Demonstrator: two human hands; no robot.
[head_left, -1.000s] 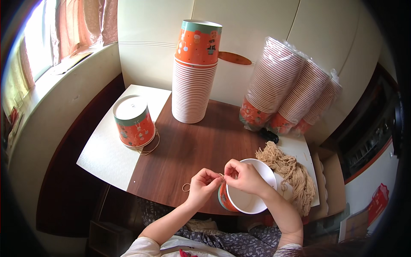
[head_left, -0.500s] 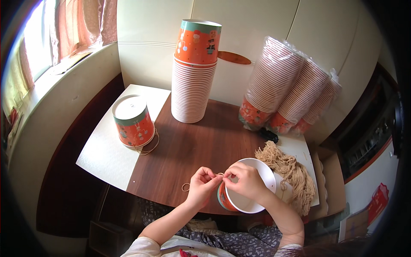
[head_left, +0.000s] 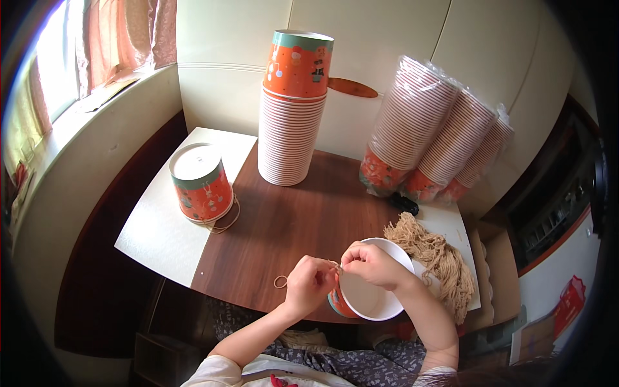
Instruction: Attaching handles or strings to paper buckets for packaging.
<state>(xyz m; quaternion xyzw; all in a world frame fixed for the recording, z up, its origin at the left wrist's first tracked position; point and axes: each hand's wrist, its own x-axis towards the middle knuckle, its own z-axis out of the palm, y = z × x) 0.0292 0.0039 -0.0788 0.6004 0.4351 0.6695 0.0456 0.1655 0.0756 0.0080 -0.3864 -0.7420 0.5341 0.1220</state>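
Above the left rim of an orange-and-green paper bucket (head_left: pixel 339 303), my two hands meet with fingertips pinched. The bucket is at the table's near edge, its white inside facing up. A thin tan cord (head_left: pixel 334 263) shows between the fingers of my left hand (head_left: pixel 311 286) and my right hand (head_left: pixel 376 265). One loop of cord (head_left: pixel 280 282) lies on the table just left of my left hand. My fingers hide how the cord meets the rim. Right of the bucket lies a loose bundle of tan cords (head_left: pixel 445 261).
An upside-down bucket (head_left: pixel 205 187) with cord around its base stands at the left. A tall bucket stack (head_left: pixel 291 138) rises at the back of the brown table (head_left: pixel 274 219). Plastic-wrapped stacks (head_left: pixel 412 122) lean at the back right, near a small black object (head_left: pixel 405 204).
My left hand has rolled over, its fingers curling closer to the right fingertips. My right hand has shifted only slightly at the rim. The bucket stays nearly still.
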